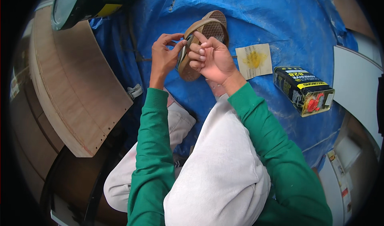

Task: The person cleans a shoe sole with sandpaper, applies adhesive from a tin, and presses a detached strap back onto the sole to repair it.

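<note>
A brown sandal [214, 29] with a patterned footbed and a wide tan strap lies on a blue tarp, sole down as far as I can see. My left hand [165, 55] pinches the left edge of the strap between thumb and fingers. From the right, my right hand [216, 60] reaches in palm up. Its index finger points out and touches the strap, while the other fingers curl in with nothing visible in them. Part of the sandal is hidden behind both hands. Right of it lies a paper sheet [252, 62] with a yellow smear.
A black and yellow rectangular adhesive can [302, 91] lies on the blue tarp [288, 22] to the right. At the left stands a curved wooden panel [76, 78], with a dark green bucket [94, 6] beyond it. A small white crumpled piece [135, 91] rests beside the panel.
</note>
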The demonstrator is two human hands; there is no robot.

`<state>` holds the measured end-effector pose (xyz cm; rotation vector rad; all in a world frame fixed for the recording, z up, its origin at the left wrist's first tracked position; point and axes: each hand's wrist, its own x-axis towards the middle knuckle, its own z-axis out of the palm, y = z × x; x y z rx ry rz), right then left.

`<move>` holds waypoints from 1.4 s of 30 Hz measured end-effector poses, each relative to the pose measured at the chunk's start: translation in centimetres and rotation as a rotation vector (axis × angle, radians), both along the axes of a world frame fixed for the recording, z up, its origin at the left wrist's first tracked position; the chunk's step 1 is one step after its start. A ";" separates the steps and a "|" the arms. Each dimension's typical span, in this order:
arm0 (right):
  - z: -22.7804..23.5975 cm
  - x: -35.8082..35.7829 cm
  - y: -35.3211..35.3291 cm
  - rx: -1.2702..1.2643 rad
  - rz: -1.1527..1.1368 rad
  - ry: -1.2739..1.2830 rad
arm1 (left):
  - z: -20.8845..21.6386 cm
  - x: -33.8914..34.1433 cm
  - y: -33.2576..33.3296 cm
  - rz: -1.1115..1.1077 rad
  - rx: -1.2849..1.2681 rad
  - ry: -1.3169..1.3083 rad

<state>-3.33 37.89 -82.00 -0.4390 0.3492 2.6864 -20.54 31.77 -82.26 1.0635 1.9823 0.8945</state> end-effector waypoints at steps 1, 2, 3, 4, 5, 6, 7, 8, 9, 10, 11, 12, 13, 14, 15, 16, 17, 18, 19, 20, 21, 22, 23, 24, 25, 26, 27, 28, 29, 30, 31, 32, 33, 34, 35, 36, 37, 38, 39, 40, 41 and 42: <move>-0.1 0.2 0.2 -0.009 -0.025 -0.011 | 0.1 0.5 0.2 0.003 0.021 0.020; -0.1 0.4 0.4 -0.019 -0.031 -0.012 | 0.2 0.8 0.4 -0.003 0.029 0.051; -0.1 0.6 0.7 -0.030 -0.037 -0.014 | 0.1 1.2 0.6 -0.008 0.035 0.081; 0.0 0.9 0.9 -0.041 -0.042 -0.016 | 0.1 1.5 0.7 -0.013 0.042 0.112; 0.2 1.0 1.0 -0.043 -0.043 -0.031 | 0.1 1.6 0.7 -0.021 0.048 0.142; 0.4 1.3 1.2 -0.032 -0.039 -0.042 | 0.0 1.4 0.6 -0.022 0.055 0.154; 0.6 1.5 1.4 -0.021 -0.035 -0.053 | 0.1 1.1 0.5 -0.023 0.061 0.167; 0.7 2.0 1.6 -0.009 -0.034 -0.070 | 0.2 1.2 0.6 -0.026 0.068 0.173; 0.9 2.3 1.7 0.001 -0.044 -0.120 | 0.4 1.2 0.6 -0.025 0.050 0.170; 0.8 2.4 1.7 0.031 -0.040 -0.139 | 0.6 1.0 0.8 -0.024 0.056 0.174; 0.7 2.6 1.5 0.059 -0.036 -0.161 | 0.6 0.9 0.7 -0.025 0.059 0.176; 0.5 2.7 1.3 0.086 -0.033 -0.183 | 0.6 0.8 0.6 -0.026 0.062 0.178; 0.2 2.5 0.8 0.142 0.052 -0.260 | 0.7 0.6 0.3 -0.012 0.040 0.149; -0.1 2.2 0.3 0.203 0.132 -0.343 | 0.8 0.3 0.3 -0.001 0.027 0.115; -0.2 1.5 -0.1 0.264 0.213 -0.422 | 0.9 -0.1 0.2 0.009 0.013 0.085; -0.2 1.0 -0.4 0.409 0.346 -0.487 | 0.9 -0.3 0.2 0.006 0.013 0.071; -0.2 0.0 -1.0 0.548 0.483 -0.542 | 1.0 -0.8 -0.3 0.006 0.006 0.063; -0.4 -0.3 -1.2 0.689 0.620 -0.609 | 0.9 -0.7 -0.3 0.003 0.005 0.043; -1.3 -0.7 -1.8 0.773 0.633 -0.673 | 0.8 -0.5 -0.2 -0.008 0.005 0.038; -1.8 -1.4 -2.2 0.860 0.648 -0.725 | 0.9 -0.6 -0.2 -0.013 0.004 0.042; -2.3 -1.7 -2.4 0.947 0.661 -0.779 | 1.0 -0.6 0.0 -0.018 0.003 0.046; -2.8 -1.2 -2.1 0.850 0.658 -0.725 | 1.0 -0.5 0.1 -0.018 0.014 0.033; -1.7 -1.1 -1.4 0.751 0.654 -0.666 | 0.9 -0.7 -0.2 -0.016 0.022 0.024; -1.0 -1.2 -1.0 0.652 0.649 -0.606 | 0.8 -0.9 -0.3 -0.015 0.030 0.015; -1.2 -1.4 -1.0 0.613 0.621 -0.552 | 0.7 -1.2 -0.5 -0.009 0.029 0.020; -1.5 -1.3 -0.8 0.569 0.591 -0.508 | 0.8 -1.1 -0.5 -0.008 0.027 0.016; -1.7 -1.2 -0.7 0.525 0.560 -0.464 | 0.8 -1.0 -0.5 -0.008 0.025 0.012; -1.9 -0.9 -0.5 0.505 0.547 -0.436 | 0.7 -1.0 -0.5 -0.014 0.019 0.011; -1.5 -1.0 -0.1 0.486 0.537 -0.400 | 0.7 -1.4 -0.6 -0.015 0.012 0.016; -1.1 -1.1 0.1 0.466 0.527 -0.365 | 0.7 -1.7 -0.8 -0.016 0.004 0.022; -0.8 -1.2 0.2 0.454 0.513 -0.355 | 0.7 -1.8 -1.0 -0.016 0.005 0.025; -0.5 -1.1 0.4 0.446 0.498 -0.351 | 0.7 -1.8 -0.9 -0.018 0.010 0.025; -0.3 -1.0 0.6 0.437 0.484 -0.346 | 0.7 -1.9 -0.9 -0.019 0.015 0.025; -0.5 -0.9 0.8 0.407 0.473 -0.283 | 0.7 -1.9 -0.8 -0.011 0.008 0.029; -0.6 -0.8 1.2 0.377 0.461 -0.222 | 0.8 -1.7 -0.7 -0.004 0.001 0.032; -0.8 -0.6 1.4 0.346 0.449 -0.162 | 0.9 -1.5 -0.6 0.002 -0.005 0.033; -0.9 -0.4 1.5 0.279 0.406 -0.136 | 1.0 -1.2 -0.5 0.010 0.002 0.030; -0.9 -0.6 1.4 0.210 0.366 -0.104 | 1.1 -1.2 -0.6 0.020 0.005 0.032; -0.9 -0.6 1.3 0.140 0.325 -0.074 | 1.2 -1.1 -0.7 0.030 0.010 0.032; -1.0 -0.5 1.2 0.112 0.284 -0.043 | 1.0 -0.9 -0.7 0.032 0.020 0.032; -1.0 -0.4 1.1 0.085 0.242 -0.006 | 1.0 -0.9 -0.7 0.034 0.030 0.039; -0.9 -0.4 1.0 0.057 0.200 0.030 | 1.0 -0.8 -0.7 0.036 0.041 0.045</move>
